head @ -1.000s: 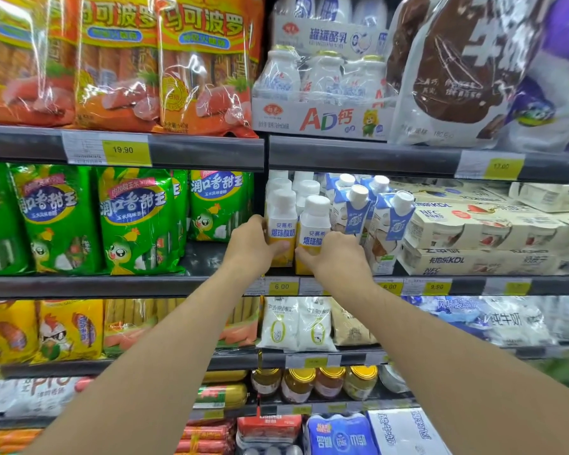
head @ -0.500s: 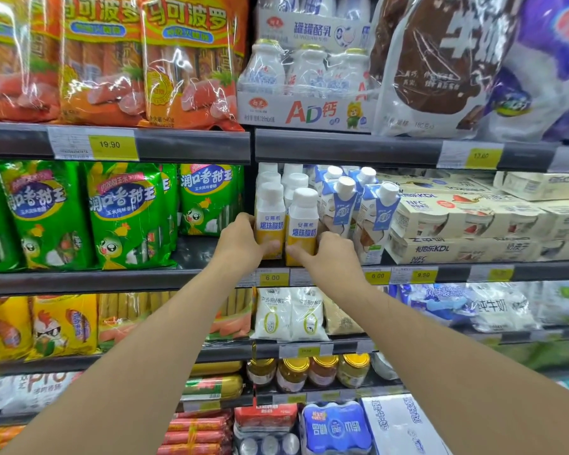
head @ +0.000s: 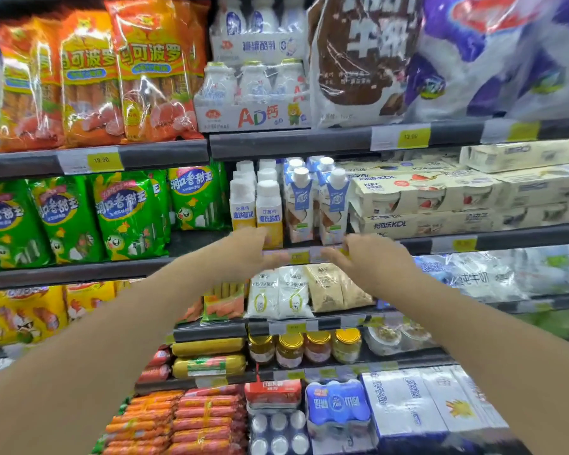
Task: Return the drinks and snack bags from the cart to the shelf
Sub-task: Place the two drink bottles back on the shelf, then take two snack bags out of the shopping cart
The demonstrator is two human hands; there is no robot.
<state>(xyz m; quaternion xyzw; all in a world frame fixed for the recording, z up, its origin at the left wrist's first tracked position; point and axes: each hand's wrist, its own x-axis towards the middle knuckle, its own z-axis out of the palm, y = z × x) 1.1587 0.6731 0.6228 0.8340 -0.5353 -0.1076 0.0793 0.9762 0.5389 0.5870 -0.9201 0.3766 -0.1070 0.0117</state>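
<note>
Plainly, in the head view, both hands are hanging just in front of the shelf's front edge [head: 184,270], apart from each other and gripping nothing; the left hand [head: 250,254] is sitting below the two yellow-labelled yogurt bottles [head: 269,213], its blurred fingers seeming to overlap the base of the front one, though I cannot tell whether they are touching; the right hand [head: 372,261] is hovering with loosely spread fingers below the blue-capped cartons [head: 334,205], near the price strip.

The bottles are standing upright at the very front of the middle shelf, one beside the other, with more white-capped bottles lined up behind them and the cartons just beside them to the right; the green snack bags [head: 128,215] are filling the left stretch of the same shelf; the cart is not showing anywhere.

Judging from this, the danger is sitting at that front edge; tall narrow bottles so near the lip are looking easy to tip, and a finger catching a base could topple one off the shelf or knock it into its neighbour; the cartons, being top-heavy and close-packed, could be nudged askew by the right hand; the whole frame is smeared, so a quick swing towards the cart could be clipping the row unnoticed.
</note>
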